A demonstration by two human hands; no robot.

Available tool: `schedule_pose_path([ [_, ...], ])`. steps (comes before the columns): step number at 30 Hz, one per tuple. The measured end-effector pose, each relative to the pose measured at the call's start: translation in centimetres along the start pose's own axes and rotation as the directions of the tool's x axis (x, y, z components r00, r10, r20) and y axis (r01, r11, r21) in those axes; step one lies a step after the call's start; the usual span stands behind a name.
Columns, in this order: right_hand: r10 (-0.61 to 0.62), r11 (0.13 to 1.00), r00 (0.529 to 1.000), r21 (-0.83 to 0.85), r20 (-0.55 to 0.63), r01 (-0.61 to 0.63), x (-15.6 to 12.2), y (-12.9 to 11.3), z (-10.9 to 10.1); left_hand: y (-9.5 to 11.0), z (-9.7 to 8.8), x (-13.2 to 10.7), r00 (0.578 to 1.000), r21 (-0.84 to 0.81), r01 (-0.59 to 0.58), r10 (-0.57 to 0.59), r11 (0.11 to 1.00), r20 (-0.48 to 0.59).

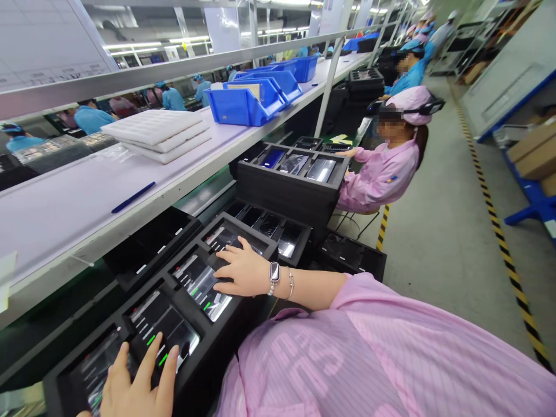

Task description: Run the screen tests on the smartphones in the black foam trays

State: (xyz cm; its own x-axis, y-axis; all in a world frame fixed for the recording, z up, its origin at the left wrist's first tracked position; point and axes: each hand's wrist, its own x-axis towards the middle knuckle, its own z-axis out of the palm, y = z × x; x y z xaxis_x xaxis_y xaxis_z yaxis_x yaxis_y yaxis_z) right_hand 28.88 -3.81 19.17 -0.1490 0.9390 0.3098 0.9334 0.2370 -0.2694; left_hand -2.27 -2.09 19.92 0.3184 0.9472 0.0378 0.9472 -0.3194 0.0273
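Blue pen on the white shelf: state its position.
In the head view, the blue pen lies left of centre on the white shelf, near its front edge, with the stack of white padded sheets just beyond it along the shelf.

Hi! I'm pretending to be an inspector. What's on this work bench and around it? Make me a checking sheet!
surface: long white shelf above the trays
job's things: black foam tray holding smartphones with lit screens
clutter: blue pen, stack of white pads and blue plastic bins on the shelf
hands: right hand, with a wristwatch, lies open on a smartphone; left hand lies spread on another
cables: nothing seen
surroundings: co-worker in a pink smock at the next tray, yellow-and-black floor tape, cardboard boxes
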Motion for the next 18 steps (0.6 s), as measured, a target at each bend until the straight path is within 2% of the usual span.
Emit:
schedule_pose_path([
  [5, 0.002, 1.0, 1.0, -0.002, 0.01, -0.002, 0.0, 0.0, -0.1, 0.2, 0.1, -0.6, 0.999, 0.028, -0.048, 0.048, 0.998, 0.009],
  [11, -0.001, 1.0, 0.999, -0.009, 0.048, 0.001, -0.1, 0.0, -0.3, 0.7, 0.0, -0.7, 0.999, 0.037, 0.005, -0.003, 0.999, -0.05],
  [16, 0.002, 1.0, 0.999, -0.001, 0.047, -0.002, -0.2, -0.1, -0.4, 0.0, -0.1, -1.0, 0.995, 0.028, -0.098, 0.099, 0.995, -0.023],
  [18, 0.003, 1.0, 0.999, -0.004, 0.047, -0.002, -0.2, -0.2, -0.4, -0.6, 0.2, -0.8, 0.99, -0.003, -0.132, 0.132, 0.991, -0.052],
])
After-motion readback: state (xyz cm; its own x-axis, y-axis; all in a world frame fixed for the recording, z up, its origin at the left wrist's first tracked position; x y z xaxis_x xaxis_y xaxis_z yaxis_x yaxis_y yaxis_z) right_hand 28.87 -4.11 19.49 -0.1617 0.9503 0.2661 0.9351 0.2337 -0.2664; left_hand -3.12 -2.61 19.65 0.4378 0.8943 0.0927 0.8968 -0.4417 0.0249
